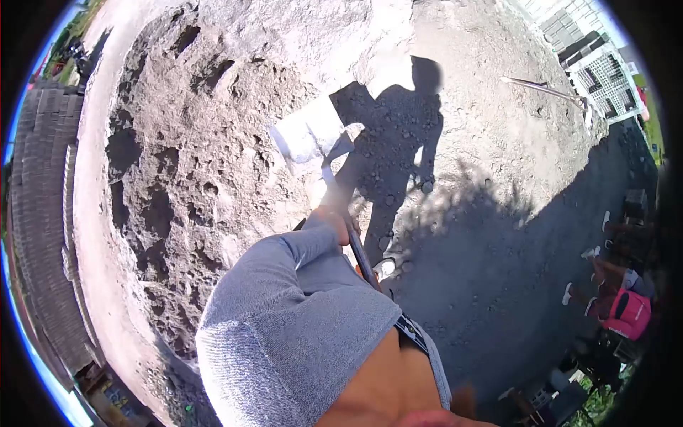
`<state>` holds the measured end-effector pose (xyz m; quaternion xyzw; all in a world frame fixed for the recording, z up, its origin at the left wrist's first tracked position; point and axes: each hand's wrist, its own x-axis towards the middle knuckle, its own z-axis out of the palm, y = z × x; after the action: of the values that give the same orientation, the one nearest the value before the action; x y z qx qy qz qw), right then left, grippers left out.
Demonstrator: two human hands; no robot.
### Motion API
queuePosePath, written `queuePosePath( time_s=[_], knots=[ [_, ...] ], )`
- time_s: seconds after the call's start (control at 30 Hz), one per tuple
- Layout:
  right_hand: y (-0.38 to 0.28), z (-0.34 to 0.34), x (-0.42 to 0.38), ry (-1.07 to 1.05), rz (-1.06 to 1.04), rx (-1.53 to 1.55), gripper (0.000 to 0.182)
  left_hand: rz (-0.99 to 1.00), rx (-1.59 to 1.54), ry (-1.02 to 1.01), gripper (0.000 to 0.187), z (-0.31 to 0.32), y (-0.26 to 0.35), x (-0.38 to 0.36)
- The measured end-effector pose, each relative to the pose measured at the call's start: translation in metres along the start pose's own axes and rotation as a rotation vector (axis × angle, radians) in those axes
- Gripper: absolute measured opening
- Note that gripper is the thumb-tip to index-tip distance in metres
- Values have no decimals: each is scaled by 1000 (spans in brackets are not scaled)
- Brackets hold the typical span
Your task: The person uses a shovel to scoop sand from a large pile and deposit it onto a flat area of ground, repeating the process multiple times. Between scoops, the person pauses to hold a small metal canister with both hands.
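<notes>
My left hand (334, 222), at the end of a grey sleeve, is closed around the dark handle (363, 257) of a shovel. The wide shovel blade (307, 134) is bright in the sun and lies at the edge of a rough, pitted heap of grey-brown earth or mortar (213, 142). Its shadow falls just to the right of it. Behind my body and sleeve, the lower end of the handle disappears. A small orange patch shows beside the handle; I cannot make out what it is. My right hand cannot be made out. A light shoe (385, 268) shows beside the handle.
A long-handled tool (544, 89) lies on the ground at upper right, near a white plastic crate (605, 82) and stacked grey blocks (573, 28). Several people sit in the shade at right, near something pink (629, 314). A dark ridged structure (44, 213) runs along the left.
</notes>
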<state>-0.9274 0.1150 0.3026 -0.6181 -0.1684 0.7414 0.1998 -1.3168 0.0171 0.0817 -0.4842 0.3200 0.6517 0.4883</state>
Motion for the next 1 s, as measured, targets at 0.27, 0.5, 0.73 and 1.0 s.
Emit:
queuePosePath(
  time_s=[0.27, 0.5, 0.73, 1.0],
  knots=[
    [0, 222, -17, -23, 34, -52, 11, -268, -93, 10, 37, 65, 86, -45],
    [-8, 452, -2, -97, 65, -10, 11, 296, -176, -154, 34, 251, 458, -116],
    [3, 448, 0, 17, 78, 50, 12, 314, -164, -276, 34, 243, 474, -107],
    [60, 401, 49, -142, 18, 141, 19, 517, -71, -167, 47, 219, 458, -77]
  ],
)
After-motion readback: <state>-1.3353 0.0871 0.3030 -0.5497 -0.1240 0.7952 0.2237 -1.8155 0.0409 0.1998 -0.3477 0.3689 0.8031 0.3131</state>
